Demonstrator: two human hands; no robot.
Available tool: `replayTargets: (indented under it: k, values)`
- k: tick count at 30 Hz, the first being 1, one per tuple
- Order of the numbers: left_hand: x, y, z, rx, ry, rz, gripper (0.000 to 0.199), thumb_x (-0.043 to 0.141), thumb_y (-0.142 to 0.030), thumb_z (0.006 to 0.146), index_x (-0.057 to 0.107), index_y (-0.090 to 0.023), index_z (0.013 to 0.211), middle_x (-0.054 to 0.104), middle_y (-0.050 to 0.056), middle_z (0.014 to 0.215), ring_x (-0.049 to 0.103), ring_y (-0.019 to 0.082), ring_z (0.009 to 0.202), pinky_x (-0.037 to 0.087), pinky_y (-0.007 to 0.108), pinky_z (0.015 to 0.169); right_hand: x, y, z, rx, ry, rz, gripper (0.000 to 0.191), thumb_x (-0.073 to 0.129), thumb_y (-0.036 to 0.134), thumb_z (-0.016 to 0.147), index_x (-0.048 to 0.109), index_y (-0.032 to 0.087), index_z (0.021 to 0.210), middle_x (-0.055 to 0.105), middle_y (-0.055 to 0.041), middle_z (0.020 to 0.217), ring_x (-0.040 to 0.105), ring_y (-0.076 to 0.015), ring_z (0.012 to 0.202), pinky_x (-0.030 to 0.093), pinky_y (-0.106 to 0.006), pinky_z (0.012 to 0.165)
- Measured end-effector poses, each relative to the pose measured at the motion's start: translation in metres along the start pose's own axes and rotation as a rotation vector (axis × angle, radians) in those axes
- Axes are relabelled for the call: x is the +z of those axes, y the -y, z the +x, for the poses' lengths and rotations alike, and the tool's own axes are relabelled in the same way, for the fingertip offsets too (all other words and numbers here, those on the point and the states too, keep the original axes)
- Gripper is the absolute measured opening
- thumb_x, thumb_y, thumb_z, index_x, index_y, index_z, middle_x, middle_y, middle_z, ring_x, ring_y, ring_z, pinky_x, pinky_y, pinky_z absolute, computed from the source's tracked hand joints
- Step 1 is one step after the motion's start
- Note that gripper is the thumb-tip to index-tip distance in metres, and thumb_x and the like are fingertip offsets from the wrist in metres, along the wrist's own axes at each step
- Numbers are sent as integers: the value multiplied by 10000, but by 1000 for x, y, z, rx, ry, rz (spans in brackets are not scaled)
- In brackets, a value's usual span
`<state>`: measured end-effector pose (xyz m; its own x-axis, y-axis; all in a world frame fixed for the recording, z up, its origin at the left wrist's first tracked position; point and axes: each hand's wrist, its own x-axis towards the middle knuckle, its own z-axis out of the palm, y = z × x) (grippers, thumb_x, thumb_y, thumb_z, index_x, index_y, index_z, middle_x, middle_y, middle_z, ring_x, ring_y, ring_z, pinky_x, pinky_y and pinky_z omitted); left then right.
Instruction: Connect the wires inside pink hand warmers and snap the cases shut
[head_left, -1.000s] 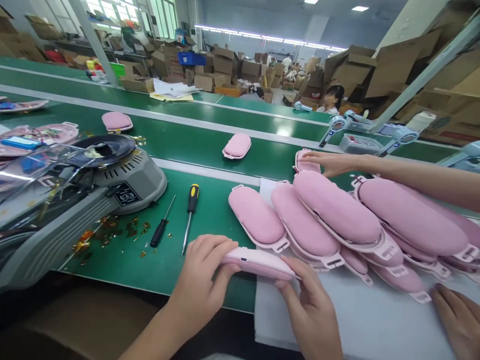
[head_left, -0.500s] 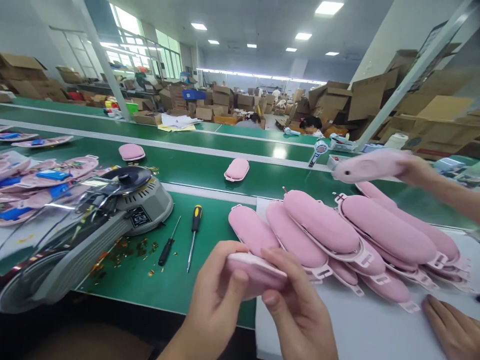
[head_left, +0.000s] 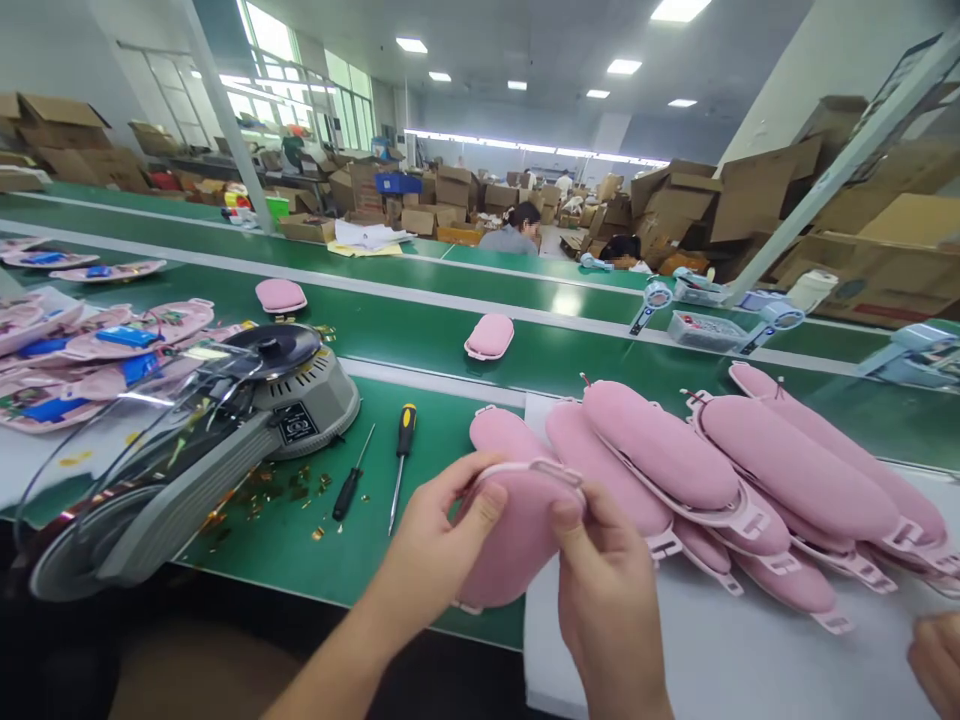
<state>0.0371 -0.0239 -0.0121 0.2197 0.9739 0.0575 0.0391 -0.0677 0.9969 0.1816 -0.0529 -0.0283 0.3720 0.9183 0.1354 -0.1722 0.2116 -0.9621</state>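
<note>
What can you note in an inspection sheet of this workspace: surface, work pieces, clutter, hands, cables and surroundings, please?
Surface: green bench, with a white sheet at right.
Work pieces: one pink case held up; a pile of pink cases on the sheet.
Clutter: yellow-and-black screwdriver, black screwdriver and gold-coloured scraps beside a grey machine.
Hands: left hand and right hand both hold the pink case, thumbs on its face.
Cables: short reddish wires stick out at the pile; their ends are too small to judge.
Surroundings: open pink shells with blue parts at left; another person's hand at right edge; cardboard boxes and people behind.
</note>
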Motion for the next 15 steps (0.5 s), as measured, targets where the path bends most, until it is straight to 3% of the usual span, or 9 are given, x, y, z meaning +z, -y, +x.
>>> replayTargets:
  k: [2, 4, 6, 8, 10, 15]
  values:
    - [-8, 6, -3, -87, 108, 90, 486, 632, -457, 817, 568, -262, 1257, 644, 62, 1204, 588, 222, 1096, 475, 309, 943, -15, -5, 10, 94, -132, 172, 260, 728, 432, 757, 678, 230, 915, 684, -19, 893, 618, -181, 892, 519, -283, 768]
    - [-11, 16, -12, -134, 155, 58, 541, 690, -429, 774, 548, -263, 1269, 630, 76, 1237, 604, 229, 1093, 507, 315, 921, -27, -11, 10, 126, -268, 277, 234, 741, 394, 739, 671, 241, 902, 690, -7, 870, 629, -186, 918, 532, -313, 806]
    - [-8, 26, -21, -97, 73, -61, 493, 702, -413, 766, 581, -239, 1211, 643, 90, 1220, 640, 220, 1035, 553, 281, 831, -39, -17, 2, 126, -283, 284, 212, 709, 378, 770, 663, 252, 935, 699, -11, 883, 646, -196, 929, 541, -356, 840]
    - [-5, 31, -27, -16, -99, -148, 409, 694, -389, 776, 617, -225, 1143, 676, 88, 1163, 667, 204, 973, 574, 240, 741, -51, -23, -12, 118, -197, 228, 219, 646, 404, 829, 645, 257, 992, 705, -31, 920, 658, -216, 952, 542, -409, 868]
    - [-6, 30, -30, 67, -191, -146, 346, 702, -343, 774, 650, -226, 1095, 718, 76, 1078, 687, 198, 925, 581, 229, 705, -67, -28, -26, 73, -118, 99, 242, 614, 407, 861, 613, 260, 1054, 705, -51, 982, 658, -229, 986, 542, -426, 873]
    - [-16, 22, -31, 248, -79, 158, 256, 671, -205, 769, 728, -265, 1011, 758, 40, 964, 707, 203, 862, 579, 268, 761, -98, -37, -40, -316, -142, -539, 508, 667, 316, 833, 497, 222, 1303, 552, -101, 1321, 517, -252, 1218, 490, -368, 924]
